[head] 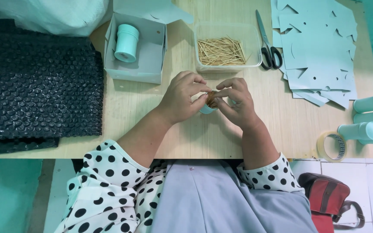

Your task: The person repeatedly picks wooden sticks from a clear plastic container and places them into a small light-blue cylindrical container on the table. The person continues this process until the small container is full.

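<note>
Toothpick bundle (211, 99): light, thin, brittle sticks standing in a small mint tube (207, 108) at bench (152, 129) centre; probably best pinched around the middle as one bunch.
Tube: light plastic, likely easy to tip.
Left hand (181, 96): curled around the tube, fingertips on the bundle.
Right hand (237, 100): narrow pinch on the bundle's top.
Beyond the tube: clear tub (226, 45) of loose toothpicks.

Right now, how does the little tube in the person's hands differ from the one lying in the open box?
The held tube stands upright, open, with toothpicks sticking out; the boxed tube lies tilted in the open box, capped. Both hands, left hand and right hand, mostly hide the first; the second shows whole. Both are mint green.
</note>
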